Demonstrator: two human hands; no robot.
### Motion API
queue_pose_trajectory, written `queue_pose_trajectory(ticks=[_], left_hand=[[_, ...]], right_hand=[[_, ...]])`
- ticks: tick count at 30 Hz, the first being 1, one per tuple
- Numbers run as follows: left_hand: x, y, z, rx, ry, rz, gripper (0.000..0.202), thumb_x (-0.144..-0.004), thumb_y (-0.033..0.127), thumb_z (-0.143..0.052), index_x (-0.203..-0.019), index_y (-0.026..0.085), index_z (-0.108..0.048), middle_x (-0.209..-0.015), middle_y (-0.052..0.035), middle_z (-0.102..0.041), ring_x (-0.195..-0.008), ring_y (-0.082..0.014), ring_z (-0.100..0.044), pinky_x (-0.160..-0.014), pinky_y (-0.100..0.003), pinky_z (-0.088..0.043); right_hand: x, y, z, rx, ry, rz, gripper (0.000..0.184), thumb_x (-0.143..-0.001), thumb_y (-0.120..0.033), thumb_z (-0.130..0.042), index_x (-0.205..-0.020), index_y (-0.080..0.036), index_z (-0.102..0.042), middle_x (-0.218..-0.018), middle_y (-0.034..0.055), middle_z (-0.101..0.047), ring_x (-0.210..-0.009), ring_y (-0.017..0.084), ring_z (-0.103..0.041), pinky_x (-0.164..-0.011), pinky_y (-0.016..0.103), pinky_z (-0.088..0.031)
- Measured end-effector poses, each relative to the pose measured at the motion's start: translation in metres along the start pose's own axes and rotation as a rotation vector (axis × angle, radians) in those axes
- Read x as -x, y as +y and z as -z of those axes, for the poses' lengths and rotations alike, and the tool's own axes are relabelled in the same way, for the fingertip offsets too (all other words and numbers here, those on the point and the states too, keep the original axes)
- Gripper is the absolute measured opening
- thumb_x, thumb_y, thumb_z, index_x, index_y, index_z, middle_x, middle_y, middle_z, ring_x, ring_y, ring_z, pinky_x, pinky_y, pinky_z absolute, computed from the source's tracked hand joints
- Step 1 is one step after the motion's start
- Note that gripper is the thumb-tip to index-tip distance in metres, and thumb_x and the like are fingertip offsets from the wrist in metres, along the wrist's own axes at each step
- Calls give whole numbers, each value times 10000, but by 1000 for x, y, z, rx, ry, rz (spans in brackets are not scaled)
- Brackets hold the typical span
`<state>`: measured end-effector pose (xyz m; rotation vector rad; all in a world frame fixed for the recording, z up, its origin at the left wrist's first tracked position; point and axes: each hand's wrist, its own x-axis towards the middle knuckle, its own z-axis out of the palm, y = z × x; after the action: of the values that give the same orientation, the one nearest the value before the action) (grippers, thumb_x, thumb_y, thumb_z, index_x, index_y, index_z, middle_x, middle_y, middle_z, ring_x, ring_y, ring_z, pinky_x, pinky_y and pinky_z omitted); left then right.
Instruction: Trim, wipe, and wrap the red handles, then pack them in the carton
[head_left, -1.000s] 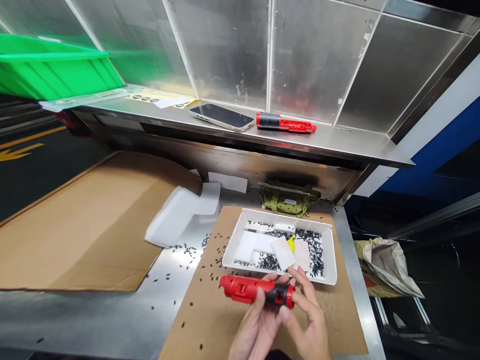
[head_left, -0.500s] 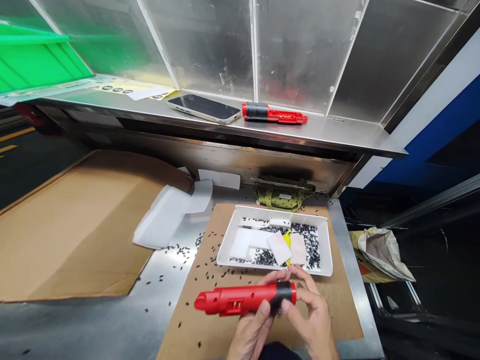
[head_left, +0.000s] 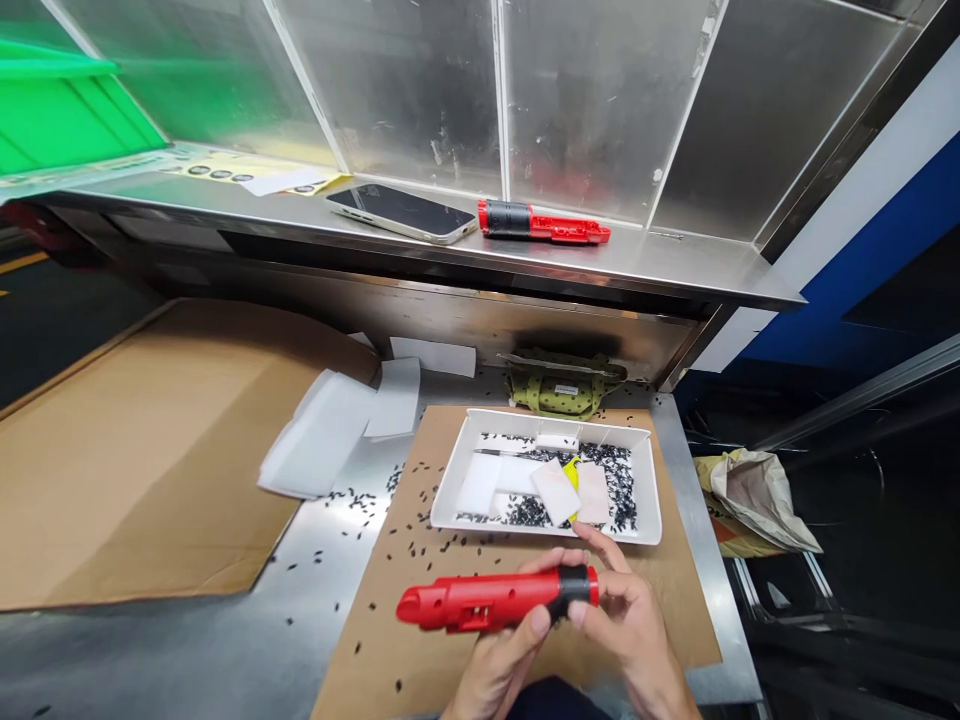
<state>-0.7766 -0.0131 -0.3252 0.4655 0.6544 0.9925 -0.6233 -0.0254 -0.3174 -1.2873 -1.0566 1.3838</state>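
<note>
Red tube (head_left: 501,592) near tray (head_left: 648,500) of black bits (head_left: 621,484)

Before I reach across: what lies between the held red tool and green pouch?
The head view shows the white tray, on cardboard, between the held tool and pouch.

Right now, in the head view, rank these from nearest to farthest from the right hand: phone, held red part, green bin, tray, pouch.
1. Held red part: touching the right hand.
2. Tray: just beyond.
3. Pouch: behind the tray.
4. Phone: left, up on the shelf.
5. Green bin: far left.
</note>
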Motion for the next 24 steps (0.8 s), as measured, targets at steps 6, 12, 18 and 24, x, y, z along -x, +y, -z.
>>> queue_pose_trajectory(ticks=[6, 12, 18, 24], left_hand=[[0, 2, 2, -74, -17, -1, 370, -711, 423, -789, -1057, 303, -738, -1193, -49, -702, -1254, -351, -509, -1122, -491, -317], [-2, 2, 3, -106, -20, 11, 451, -697, 452, -791, -1093, 249, -716, -1231, -84, -678, -1365, -350, -376, -1146, -468, -283], [-1, 6, -3, -179, -11, -5, 419, -704, 463, -784, -1069, 266, -733, -1217, -64, -691, -1414, -324, -302, -1151, -433, -297], [-1, 4, -4, -199, -9, -19, 430, -698, 456, -791, -1080, 269, -727, -1292, -58, -650, -1357, -337, -401, -1158, -433, -292]], right_hand=[[-3, -2, -2, -50, -66, 27, 323, -731, -517, -739, -875, -231, -781, -1419, 114, -479, -1278, 308, -488, -1021, 393, -414], [-4, -4, -2, -84, -71, 20, 319, -733, -523, -729, -887, -248, -781, -1384, 105, -529, -1300, 305, -463, -1070, 423, -364], [0, -5, 1, 118, 64, 58, 238, -744, -474, -706, -781, -248, -770, -1312, 113, -618, -1398, 328, -338, -1146, 522, -207], [-1, -3, 5, 115, 24, 66, 241, -748, -461, -702, -827, -244, -772, -1359, 115, -582, -1402, 319, -339, -1151, 518, -214]])
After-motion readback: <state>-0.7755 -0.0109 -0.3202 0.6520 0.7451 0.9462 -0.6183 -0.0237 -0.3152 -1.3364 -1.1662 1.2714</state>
